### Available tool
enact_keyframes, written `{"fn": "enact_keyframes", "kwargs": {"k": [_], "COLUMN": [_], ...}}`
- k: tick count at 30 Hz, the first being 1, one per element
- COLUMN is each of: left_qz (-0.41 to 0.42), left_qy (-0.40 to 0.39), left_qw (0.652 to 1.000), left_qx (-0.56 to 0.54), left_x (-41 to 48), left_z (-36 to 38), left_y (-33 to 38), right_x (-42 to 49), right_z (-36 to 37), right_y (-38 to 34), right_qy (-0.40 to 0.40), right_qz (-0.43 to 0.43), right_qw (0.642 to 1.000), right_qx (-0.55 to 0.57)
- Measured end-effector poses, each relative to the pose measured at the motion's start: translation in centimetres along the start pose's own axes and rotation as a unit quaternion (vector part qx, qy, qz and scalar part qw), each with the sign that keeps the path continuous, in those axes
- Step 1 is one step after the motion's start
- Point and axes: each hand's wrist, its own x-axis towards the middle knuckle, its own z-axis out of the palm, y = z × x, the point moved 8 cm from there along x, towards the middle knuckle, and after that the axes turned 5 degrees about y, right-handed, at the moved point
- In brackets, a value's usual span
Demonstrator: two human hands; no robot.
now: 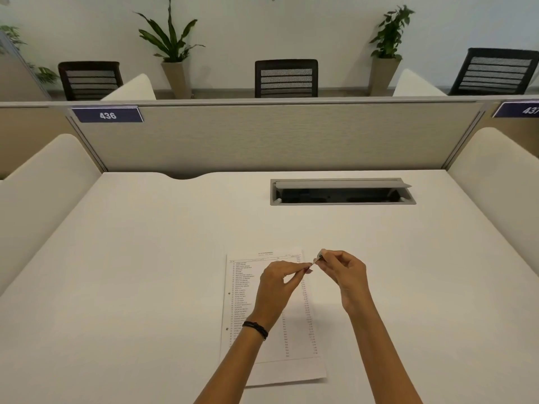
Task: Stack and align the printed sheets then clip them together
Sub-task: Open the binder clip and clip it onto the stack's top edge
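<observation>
item: clip, small, pinched between my left hand and right hand, raised over far right corner of printed sheets lying on desk.

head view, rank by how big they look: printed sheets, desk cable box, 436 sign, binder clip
1. printed sheets
2. desk cable box
3. 436 sign, farther away, so true size unsure
4. binder clip

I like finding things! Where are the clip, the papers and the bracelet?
clip [320, 255], head view, on its grey body.
papers [245, 287], head view, on the top sheet's printed list.
bracelet [256, 330], head view, on the dark band round the wrist.
</observation>
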Motion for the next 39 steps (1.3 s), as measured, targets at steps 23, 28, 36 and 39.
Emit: {"fn": "enact_keyframes", "kwargs": {"k": [23,28,36,39], "left_qz": [0.05,0.066,0.074,0.078], "left_qy": [0.046,0.034,0.034,0.038], "left_qw": [0.998,0.997,0.997,0.996], "left_qx": [0.017,0.007,0.012,0.025], "left_x": [-2.7,-3.1,-3.5,-3.5], "left_z": [-2.4,-2.8,-3.1,-3.1], "left_y": [1.7,2.2,2.2,2.2], "right_x": [-4.2,-4.6,-5.2,-5.4], "right_z": [0.4,0.5,0.6,0.6], "right_y": [-0.2,-0.2,-0.3,-0.3], "right_qy": [0.001,0.005,0.011,0.01], "right_qz": [0.001,0.006,0.007,0.007], "right_qw": [1.0,1.0,1.0,1.0], "right_qx": [0.025,0.017,0.015,0.018]}}
